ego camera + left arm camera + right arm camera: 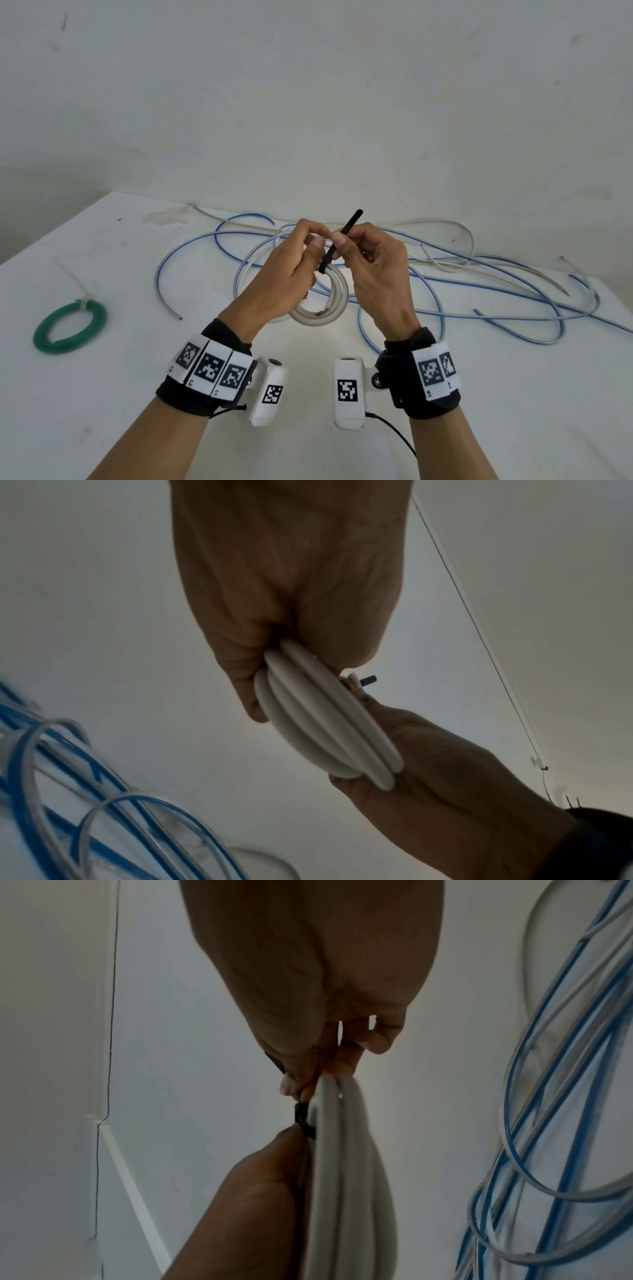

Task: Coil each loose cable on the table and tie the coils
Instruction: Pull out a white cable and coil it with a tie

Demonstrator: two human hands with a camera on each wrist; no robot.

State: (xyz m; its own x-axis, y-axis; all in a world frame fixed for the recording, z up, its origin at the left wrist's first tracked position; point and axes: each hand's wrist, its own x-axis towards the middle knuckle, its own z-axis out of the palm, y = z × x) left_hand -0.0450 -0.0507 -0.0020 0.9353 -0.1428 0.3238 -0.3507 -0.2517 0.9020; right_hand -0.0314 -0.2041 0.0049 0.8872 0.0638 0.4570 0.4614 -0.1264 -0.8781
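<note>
Above the table I hold a small coil of thick white cable [329, 303] between both hands. My left hand [313, 240] grips the coil's upper left side, fingers curled round its turns [325, 729]. A black cable tie [342, 238] wraps the top of the coil and its tail sticks up and to the right. My right hand [344, 241] pinches that tail between thumb and forefinger. The right wrist view shows the tie's head [303, 1118] against the coil's edge [346, 1177], between my right fingertips above and my left thumb [291, 1137] below.
A green coil [70, 325] bound with a white tie lies on the white table [137, 394] at the left. Loose blue-striped clear cables [445, 291] and a thin white cable [445, 224] sprawl across the back and right. A wall stands behind the table.
</note>
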